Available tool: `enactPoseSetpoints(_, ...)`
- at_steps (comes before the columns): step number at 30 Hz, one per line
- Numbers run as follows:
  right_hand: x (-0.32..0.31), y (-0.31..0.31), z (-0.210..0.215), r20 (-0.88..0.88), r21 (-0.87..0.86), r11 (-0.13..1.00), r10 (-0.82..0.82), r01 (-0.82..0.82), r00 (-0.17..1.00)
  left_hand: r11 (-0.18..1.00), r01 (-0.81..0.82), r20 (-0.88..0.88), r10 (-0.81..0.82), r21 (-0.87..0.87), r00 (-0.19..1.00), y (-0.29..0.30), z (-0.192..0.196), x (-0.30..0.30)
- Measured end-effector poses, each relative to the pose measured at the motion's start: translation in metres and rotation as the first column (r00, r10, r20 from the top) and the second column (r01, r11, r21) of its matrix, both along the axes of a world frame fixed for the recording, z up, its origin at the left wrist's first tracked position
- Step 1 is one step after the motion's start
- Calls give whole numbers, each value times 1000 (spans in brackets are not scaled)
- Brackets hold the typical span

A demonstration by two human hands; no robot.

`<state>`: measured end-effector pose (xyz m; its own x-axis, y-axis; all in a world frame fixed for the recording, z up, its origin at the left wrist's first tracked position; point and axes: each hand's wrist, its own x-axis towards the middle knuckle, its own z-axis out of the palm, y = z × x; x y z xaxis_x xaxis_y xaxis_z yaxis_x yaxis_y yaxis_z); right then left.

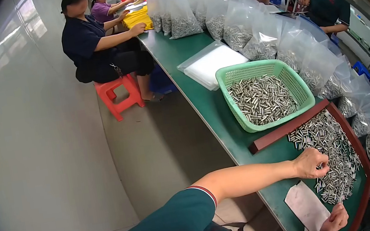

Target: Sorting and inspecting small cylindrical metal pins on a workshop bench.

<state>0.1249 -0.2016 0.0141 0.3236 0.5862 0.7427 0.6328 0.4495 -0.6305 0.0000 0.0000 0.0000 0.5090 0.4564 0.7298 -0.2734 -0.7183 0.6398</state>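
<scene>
Pins (331,151) lie loose; our left hand (311,163) pinches some, fingers closed. Right hand (334,220) grips a card (306,205). We risk scattering pins off the tabletop (201,98).

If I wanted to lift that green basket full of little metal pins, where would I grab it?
Grip the green basket by its rolled rim on two opposite sides, from above. The mesh walls slope outward and the metal pins fill it, so one-sided lifting would probably tip it.
</scene>
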Motion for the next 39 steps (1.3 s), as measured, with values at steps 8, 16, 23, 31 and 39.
enactPoseSetpoints(8, -33, 28, 60, 719, -109, 994, 85, -9, 690, 991, 80, -2, -81, 111, 997, -3, 3, 2)
enactPoseSetpoints(16, -22, 12, 42, 697, -122, 976, -45, 181, 715, 987, 60, 7, -62, 148, 998, -1, 4, 7)
enactPoseSetpoints(23, -4, 0, -3, 583, -34, 984, -125, 178, 803, 987, 65, -41, -60, 144, 997, -3, 1, 8)
enactPoseSetpoints(31, -4, 18, 12, -288, 100, 968, 249, -229, 925, 992, -84, -225, 104, 98, 969, 19, 2, -6)
enactPoseSetpoints(39, -3, 3, 12, -788, 183, 866, 412, -466, 457, 984, 76, -367, -10, 164, 930, -2, 7, 14)
